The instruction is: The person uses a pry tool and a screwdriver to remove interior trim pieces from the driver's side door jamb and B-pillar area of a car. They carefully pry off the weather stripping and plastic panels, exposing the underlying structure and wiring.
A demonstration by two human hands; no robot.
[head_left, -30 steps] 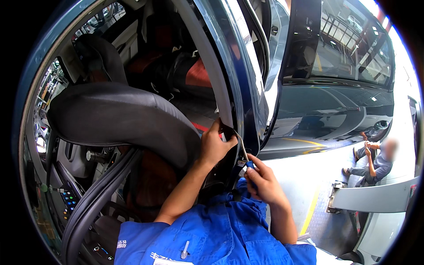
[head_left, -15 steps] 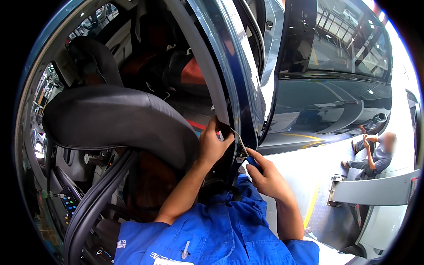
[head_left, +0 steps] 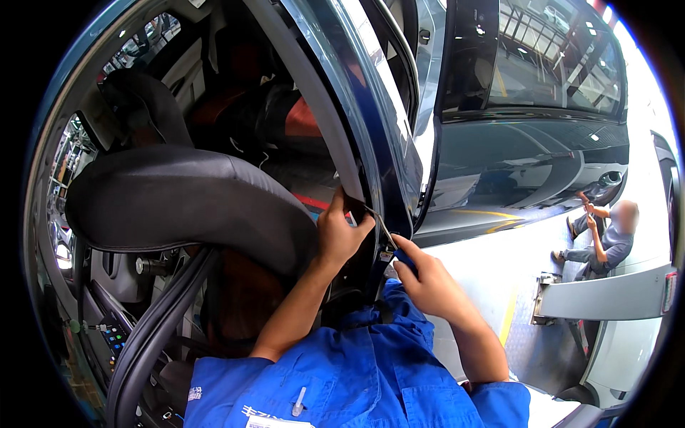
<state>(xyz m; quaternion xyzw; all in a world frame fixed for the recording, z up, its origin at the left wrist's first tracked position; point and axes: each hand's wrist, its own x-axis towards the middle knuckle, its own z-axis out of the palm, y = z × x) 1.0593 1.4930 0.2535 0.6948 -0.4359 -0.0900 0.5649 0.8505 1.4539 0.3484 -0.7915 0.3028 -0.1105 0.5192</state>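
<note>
Right forearm [head_left: 481,342] angles farther outward than in the earlier frame, and the tool's metal shaft [head_left: 382,227] leans more to the left; the car parts also sit slightly left in view, so we read some head motion too. Left hand stays at the trim.

Nearest us: blue work shirt [head_left: 357,367], pen in its pocket. Right hand [head_left: 433,279] is clamped on the blue tool handle [head_left: 404,258], thumb and index finger pointing up along it. The shaft runs up-left, its far end at the lower end of the grey pillar trim [head_left: 342,160]. Left hand [head_left: 340,234] is there too, fingers at the trim's inner edge, thumb apart and near the shaft end; we can't tell whether it pinches the trim.

Risks, in our judgement: a sideways slip of the shaft, from too much push or a poor seat, could jab the left thumb or scratch the painted pillar [head_left: 378,135]; levering hard at one spot could crack or mark the trim.

Left of the hands: black seat back [head_left: 185,196]. Beyond the pillar: glossy dark door [head_left: 528,160] with window. Farther right: grey beam [head_left: 606,294], yellow floor line [head_left: 509,317], and a co-worker [head_left: 610,239] sitting or crouching, hands together.
</note>
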